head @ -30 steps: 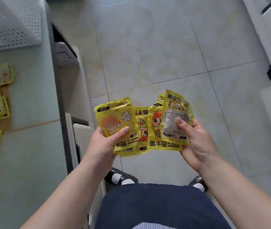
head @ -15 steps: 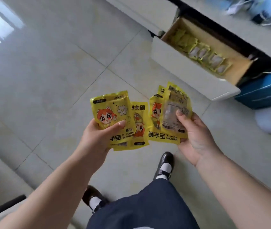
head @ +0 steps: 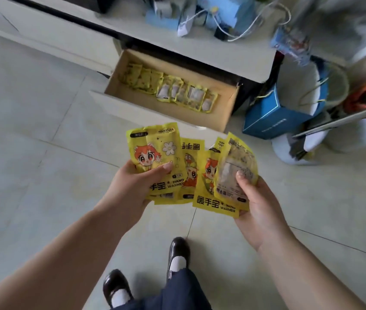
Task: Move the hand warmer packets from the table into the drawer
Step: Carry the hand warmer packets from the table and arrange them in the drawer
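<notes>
**Both hands hold fanned packets before the open drawer**

Both forearms reach forward over the pale, glossy tiled floor [head: 32,153], bare and angled inward. The cabinet [head: 199,48] at the far side is off-white with a flat top carrying blurred boxes and cables. Its drawer [head: 137,106] stands pulled out, a rectangular box with a white front and tan, cardboard-like inner walls; a row of yellow packets [head: 177,91] lies overlapping along its floor, some showing pale clear windows. To the right, on the floor, stands a blue paper bag [head: 273,117] with cord handles.

The left hand [head: 130,189] is palm up, thumb pressed across the face of the left packets [head: 155,157], fingers curled beneath them. The right hand [head: 255,204] grips the right packets [head: 226,182] the same way, thumb on the clear-windowed top one. The held packets are crinkled, shiny yellow foil pouches, rectangular, printed with an orange-haired cartoon figure and "HAND WARMER"; they hover near the drawer's front, above the floor.
</notes>
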Available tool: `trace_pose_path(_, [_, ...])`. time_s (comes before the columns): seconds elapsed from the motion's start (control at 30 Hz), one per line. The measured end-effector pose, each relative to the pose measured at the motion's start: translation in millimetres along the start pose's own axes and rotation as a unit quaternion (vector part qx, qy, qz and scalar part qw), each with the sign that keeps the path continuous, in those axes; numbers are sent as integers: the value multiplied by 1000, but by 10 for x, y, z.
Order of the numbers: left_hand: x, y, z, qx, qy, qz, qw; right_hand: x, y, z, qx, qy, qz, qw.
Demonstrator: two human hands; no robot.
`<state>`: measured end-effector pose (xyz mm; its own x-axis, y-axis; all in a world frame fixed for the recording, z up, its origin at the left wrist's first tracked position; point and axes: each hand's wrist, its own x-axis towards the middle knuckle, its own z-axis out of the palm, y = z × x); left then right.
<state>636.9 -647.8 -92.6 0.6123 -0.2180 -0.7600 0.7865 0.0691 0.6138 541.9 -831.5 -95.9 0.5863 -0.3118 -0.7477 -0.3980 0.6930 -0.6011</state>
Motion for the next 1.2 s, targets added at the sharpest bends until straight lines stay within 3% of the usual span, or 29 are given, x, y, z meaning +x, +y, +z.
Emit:
trace_pose_path(0.33, [776, 674, -147, 23, 12, -34, 999, 743, -367, 288, 13, 24, 5, 1000])
trace_pose_path(0.43, [1107, 955, -198, 43, 10, -29, 999, 1051, -510, 396, 22, 62, -6, 998])
trace_pose_path(0.6, [1826, 1249, -128, 55, 27, -30, 998, 1694, -651, 504, 115, 72, -22, 991])
trace_pose_path(0.93, [3737, 950, 316, 153, 43, -42, 986, 3435, -474, 310, 167, 125, -13, 978])
trace_pose_path(1.2, [4873, 653, 300, 203, 24, -38, 978, 4573, -319, 314, 79, 113, -62, 989])
